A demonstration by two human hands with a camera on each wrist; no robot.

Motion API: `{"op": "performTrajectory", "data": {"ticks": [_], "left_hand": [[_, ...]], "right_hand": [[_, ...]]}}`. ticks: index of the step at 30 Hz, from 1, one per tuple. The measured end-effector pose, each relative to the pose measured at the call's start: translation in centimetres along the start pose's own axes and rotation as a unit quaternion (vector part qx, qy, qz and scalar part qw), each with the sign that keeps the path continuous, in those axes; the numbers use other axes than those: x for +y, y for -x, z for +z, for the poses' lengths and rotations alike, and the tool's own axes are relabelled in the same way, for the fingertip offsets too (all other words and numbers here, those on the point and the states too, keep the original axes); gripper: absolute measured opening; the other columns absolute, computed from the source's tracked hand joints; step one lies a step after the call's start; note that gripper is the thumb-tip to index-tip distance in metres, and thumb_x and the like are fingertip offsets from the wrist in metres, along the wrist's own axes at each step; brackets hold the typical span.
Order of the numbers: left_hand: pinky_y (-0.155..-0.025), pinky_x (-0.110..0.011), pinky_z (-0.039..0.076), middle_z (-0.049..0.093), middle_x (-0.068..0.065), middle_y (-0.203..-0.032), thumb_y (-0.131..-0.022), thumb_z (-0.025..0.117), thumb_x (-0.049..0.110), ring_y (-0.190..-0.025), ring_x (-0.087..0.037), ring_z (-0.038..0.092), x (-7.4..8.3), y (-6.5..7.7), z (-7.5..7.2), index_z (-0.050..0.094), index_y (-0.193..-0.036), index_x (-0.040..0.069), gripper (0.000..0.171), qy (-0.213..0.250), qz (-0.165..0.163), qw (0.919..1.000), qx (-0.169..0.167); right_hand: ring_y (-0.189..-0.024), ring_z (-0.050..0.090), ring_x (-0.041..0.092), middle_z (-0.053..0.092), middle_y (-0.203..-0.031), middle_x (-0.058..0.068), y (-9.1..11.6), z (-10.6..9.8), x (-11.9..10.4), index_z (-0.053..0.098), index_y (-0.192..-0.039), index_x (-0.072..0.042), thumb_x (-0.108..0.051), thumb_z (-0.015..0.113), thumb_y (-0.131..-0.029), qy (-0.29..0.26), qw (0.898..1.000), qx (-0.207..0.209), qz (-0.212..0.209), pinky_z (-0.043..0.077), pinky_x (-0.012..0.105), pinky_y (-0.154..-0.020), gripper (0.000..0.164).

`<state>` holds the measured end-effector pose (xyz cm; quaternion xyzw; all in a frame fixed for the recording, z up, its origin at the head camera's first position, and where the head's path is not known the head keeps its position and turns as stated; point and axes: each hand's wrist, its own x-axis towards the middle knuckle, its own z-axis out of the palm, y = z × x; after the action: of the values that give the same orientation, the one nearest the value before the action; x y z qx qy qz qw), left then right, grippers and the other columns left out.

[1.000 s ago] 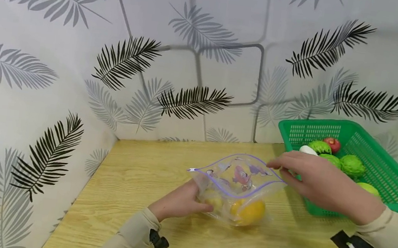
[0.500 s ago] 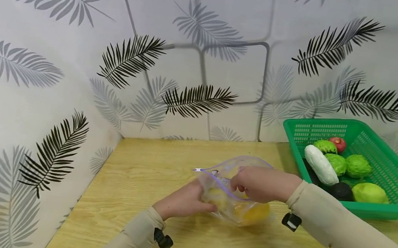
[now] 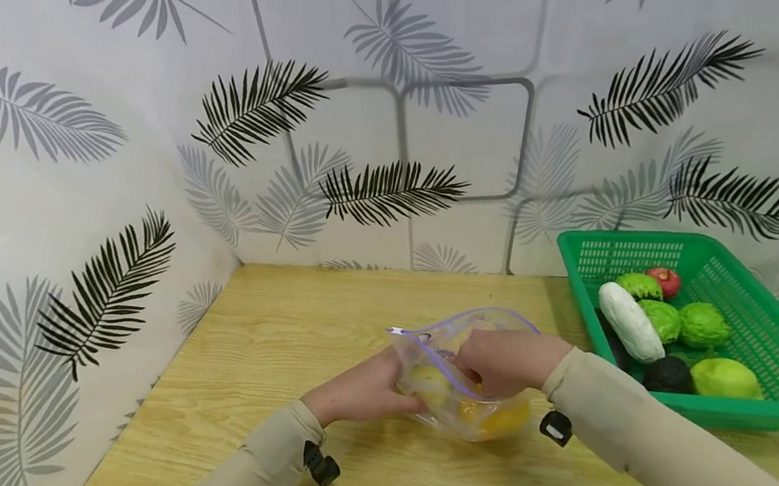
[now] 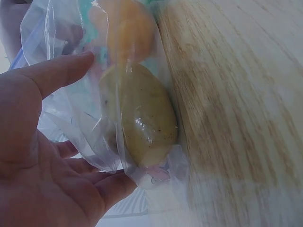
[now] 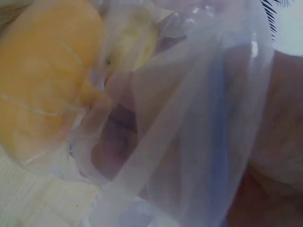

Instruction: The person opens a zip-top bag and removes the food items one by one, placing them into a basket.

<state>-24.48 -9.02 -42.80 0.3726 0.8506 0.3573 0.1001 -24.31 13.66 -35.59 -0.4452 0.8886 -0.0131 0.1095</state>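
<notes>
A clear zip bag (image 3: 435, 423) with a purple seal and white slider stands on the table, its mouth spread. Through the plastic show a potato (image 4: 142, 116) on the left and an orange-yellow fruit (image 5: 42, 80) on the right. My left hand (image 3: 366, 388) grips the bag's left side, thumb in front and fingers behind, beside the potato. My right hand (image 3: 510, 361) reaches down into the mouth with bent fingers. In the right wrist view its fingers (image 5: 113, 146) show blurred through the plastic, right at the fruit's end; I cannot tell if they grip it.
A green basket (image 3: 773, 413) stands at the right, holding a white gourd-like piece (image 3: 630, 320), several green knobbly pieces, a red fruit (image 3: 663, 282), a dark one (image 3: 669, 375) and a yellow-green fruit (image 3: 726, 378). A patterned wall backs the wooden table (image 3: 307, 306).
My right hand has left the bag's right edge and moved left and down into the mouth. My left hand keeps its hold. The head view has shifted slightly.
</notes>
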Motion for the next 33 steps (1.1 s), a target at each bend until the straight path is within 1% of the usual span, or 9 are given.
{"op": "performTrajectory", "data": {"ticks": [4,11,14,16,20,24,29,31,33], "left_hand": [[-0.081,-0.032,0.049,0.051,-0.006,-0.127,-0.082,0.074,0.026,-0.095,-0.009,0.053,0.0,0.1,-0.1,0.029,-0.146,0.011,0.079,0.002,0.006,1.0000,-0.001],[-0.082,-0.032,0.050,0.047,-0.007,-0.134,-0.084,0.073,0.024,-0.097,-0.009,0.054,-0.1,0.1,0.0,0.023,-0.150,0.011,0.084,0.006,0.010,0.9999,-0.004],[-0.081,-0.031,0.048,0.039,-0.006,-0.145,-0.085,0.072,0.028,-0.096,-0.009,0.053,-0.1,0.3,-0.1,0.016,-0.153,0.013,0.089,-0.002,0.001,1.0000,-0.006],[-0.079,-0.030,0.048,0.038,-0.004,-0.145,-0.086,0.071,0.030,-0.094,-0.009,0.053,-0.1,0.3,-0.1,0.014,-0.153,0.017,0.089,0.001,-0.003,1.0000,-0.009],[-0.084,-0.034,0.049,0.038,0.004,-0.142,-0.087,0.070,0.030,-0.103,-0.010,0.052,0.0,0.2,-0.2,0.012,-0.152,0.025,0.088,0.024,0.015,0.9996,-0.009],[-0.097,-0.042,0.043,0.027,0.010,-0.150,-0.086,0.071,0.030,-0.123,-0.009,0.037,0.0,0.1,-0.4,0.010,-0.152,0.028,0.090,0.023,0.030,0.9993,0.003],[-0.096,-0.040,0.044,0.036,0.009,-0.143,-0.084,0.072,0.037,-0.116,-0.006,0.042,-0.2,0.3,-0.2,0.018,-0.150,0.030,0.086,0.008,-0.015,0.9998,0.009],[-0.095,-0.040,0.045,0.040,0.010,-0.139,-0.083,0.073,0.039,-0.113,-0.005,0.045,-0.3,0.4,-0.1,0.021,-0.149,0.031,0.084,0.010,-0.029,0.9995,0.010],[-0.098,-0.040,0.042,0.038,0.010,-0.141,-0.083,0.073,0.039,-0.117,-0.005,0.041,-0.3,0.3,-0.1,0.022,-0.148,0.031,0.083,0.010,-0.031,0.9994,0.010]], "right_hand": [[-0.036,0.015,0.001,0.018,-0.041,-0.012,-0.1,0.4,0.0,0.032,-0.045,-0.020,-0.012,0.053,-0.096,0.008,1.000,0.024,-0.014,0.014,0.020,-0.038,0.056],[-0.051,0.034,0.006,0.037,-0.051,-0.013,-0.1,0.9,0.4,0.052,-0.059,-0.017,-0.009,0.065,-0.085,0.036,0.996,0.075,-0.042,0.030,0.023,-0.048,0.030],[-0.057,0.037,0.009,0.041,-0.056,-0.010,0.1,0.8,0.5,0.057,-0.058,-0.017,-0.009,0.068,-0.084,0.033,0.992,0.109,-0.049,0.032,0.024,-0.050,0.029],[-0.058,0.036,0.010,0.040,-0.059,-0.008,0.3,0.6,0.6,0.059,-0.058,-0.017,-0.002,0.068,-0.082,0.033,0.990,0.128,-0.042,0.032,0.023,-0.050,0.030],[-0.061,0.042,0.010,0.047,-0.069,-0.005,0.7,-0.1,0.8,0.068,-0.068,-0.016,0.011,0.067,-0.074,0.057,0.980,0.187,-0.027,0.044,0.024,-0.052,0.027],[-0.072,0.051,0.012,0.056,-0.081,-0.002,1.0,-0.6,0.6,0.072,-0.081,-0.011,0.010,0.069,-0.075,0.073,0.967,0.243,-0.031,0.054,0.029,-0.064,0.023],[-0.080,0.054,0.015,0.058,-0.088,0.002,1.2,-0.8,0.0,0.072,-0.085,-0.008,0.004,0.073,-0.077,0.067,0.954,0.289,-0.048,0.055,0.032,-0.072,0.015],[-0.085,0.055,0.017,0.059,-0.092,0.004,1.4,-1.0,-0.2,0.072,-0.087,-0.007,0.004,0.072,-0.077,0.053,0.949,0.307,-0.042,0.055,0.032,-0.073,0.015],[-0.088,0.056,0.018,0.060,-0.097,0.006,1.8,-1.4,-0.4,0.071,-0.089,-0.006,0.006,0.070,-0.079,0.034,0.944,0.325,-0.033,0.056,0.033,-0.074,0.016]]}}
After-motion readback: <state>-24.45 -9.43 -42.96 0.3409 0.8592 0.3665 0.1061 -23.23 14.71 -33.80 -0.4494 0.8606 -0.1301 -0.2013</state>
